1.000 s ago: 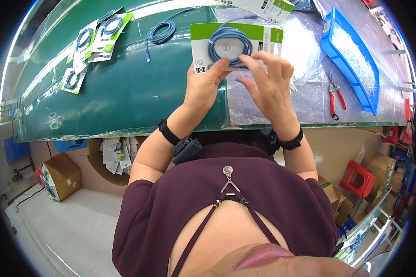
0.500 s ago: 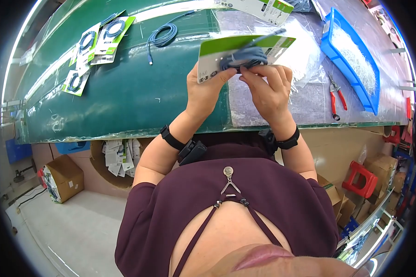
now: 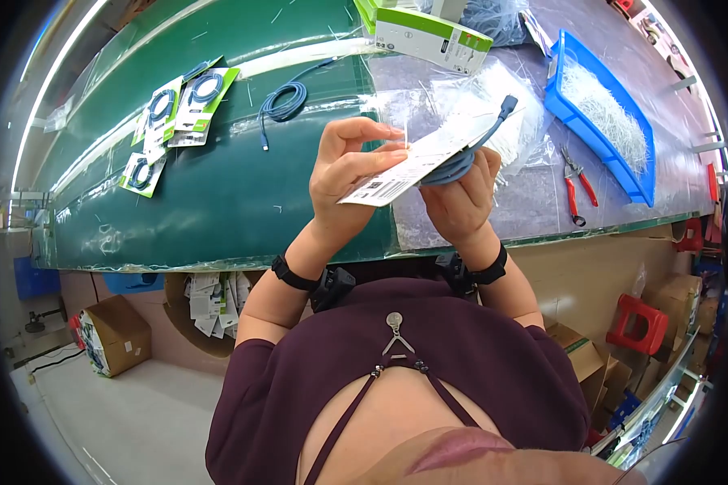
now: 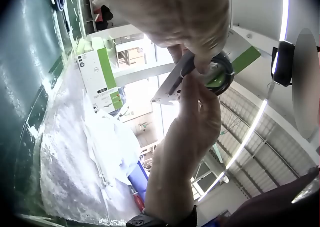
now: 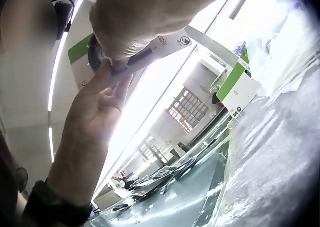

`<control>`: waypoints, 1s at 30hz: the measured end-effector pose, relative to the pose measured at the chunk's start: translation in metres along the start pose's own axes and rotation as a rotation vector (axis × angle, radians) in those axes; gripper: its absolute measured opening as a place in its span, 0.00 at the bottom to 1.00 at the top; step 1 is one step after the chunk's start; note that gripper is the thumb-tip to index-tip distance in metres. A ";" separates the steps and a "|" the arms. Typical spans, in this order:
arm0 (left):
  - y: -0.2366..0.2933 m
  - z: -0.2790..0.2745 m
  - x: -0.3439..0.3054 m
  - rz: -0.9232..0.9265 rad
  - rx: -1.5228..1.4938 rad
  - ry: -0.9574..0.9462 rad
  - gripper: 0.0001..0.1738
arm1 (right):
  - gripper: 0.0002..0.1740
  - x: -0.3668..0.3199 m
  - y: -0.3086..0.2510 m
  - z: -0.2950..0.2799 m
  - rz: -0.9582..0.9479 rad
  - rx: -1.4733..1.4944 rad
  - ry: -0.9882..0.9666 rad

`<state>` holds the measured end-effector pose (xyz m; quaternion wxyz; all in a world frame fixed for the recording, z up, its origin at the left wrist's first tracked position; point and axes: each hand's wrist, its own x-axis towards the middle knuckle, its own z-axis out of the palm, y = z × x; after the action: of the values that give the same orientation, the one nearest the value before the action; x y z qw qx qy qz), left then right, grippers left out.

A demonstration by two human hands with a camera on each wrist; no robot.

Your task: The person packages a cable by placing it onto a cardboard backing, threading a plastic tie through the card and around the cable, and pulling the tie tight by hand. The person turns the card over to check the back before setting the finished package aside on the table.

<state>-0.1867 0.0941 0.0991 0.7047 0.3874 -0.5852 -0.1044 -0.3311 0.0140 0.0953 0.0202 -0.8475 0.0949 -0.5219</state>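
Observation:
In the head view a printed packaging card (image 3: 416, 168) is held tilted, its white back upward, with a coiled blue-grey cable (image 3: 451, 168) under it. One cable connector (image 3: 508, 105) sticks out past the card's right end. My right hand (image 3: 463, 198) grips coil and card from below, its fingers partly hidden. At the card's left side my left hand (image 3: 344, 174) pinches a thin white plastic tie (image 3: 407, 132) standing up from the card, thumb close over its back. The left wrist view shows the coil (image 4: 227, 69) between both hands.
Several carded cables (image 3: 170, 113) and a loose coiled cable (image 3: 283, 103) lie on the green mat (image 3: 194, 210). Beyond the hands stand white-green cards (image 3: 433, 40). To the right are red-handled cutters (image 3: 576, 187) and a blue tray (image 3: 603, 137) of white strips.
The card has turned over, from its front with the coil facing up to its white back facing up. My left hand has moved to the tie; my right hand now holds from underneath.

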 end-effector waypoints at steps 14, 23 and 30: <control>0.010 0.007 0.020 0.158 0.139 -0.064 0.20 | 0.18 -0.025 -0.003 0.019 0.701 0.425 0.030; 0.011 0.015 0.023 0.232 0.078 -0.008 0.24 | 0.21 -0.015 -0.017 0.028 0.936 1.672 0.166; 0.022 0.004 0.019 0.245 0.129 -0.045 0.24 | 0.21 -0.030 -0.014 0.028 0.742 1.416 -0.184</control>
<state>-0.1917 0.0956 0.1281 0.6724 0.3551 -0.6493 0.0112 -0.3172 0.0314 0.0582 0.7326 -0.5861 0.0146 -0.3457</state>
